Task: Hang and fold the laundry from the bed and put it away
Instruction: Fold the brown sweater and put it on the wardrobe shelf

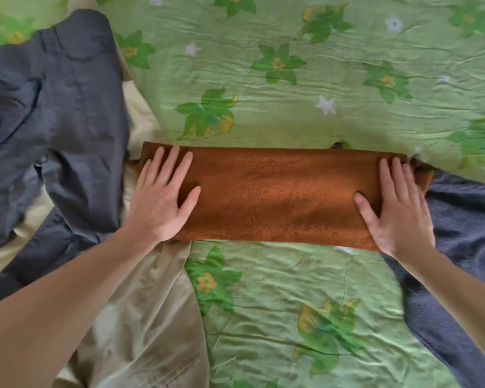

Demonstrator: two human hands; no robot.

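- Brown towel (280,197): folded into a long band, laid crosswise on the green floral bedsheet (291,79), near the front edge of the bed.
- Left hand (163,200) is pressed flat on the towel's left end, fingers straight and spread; right hand (395,205) likewise on the right end (nothing pinched).
- Handling is judged soft, limp, light, not slippery; ends are best taken at the corners so layers stay aligned.
- Dark grey trousers (53,107) are heaped at left, beige garment (140,303) beneath the left forearm, blue-grey cloth (459,233) touching the right end.
- The next fold may be crowded by both neighbours.
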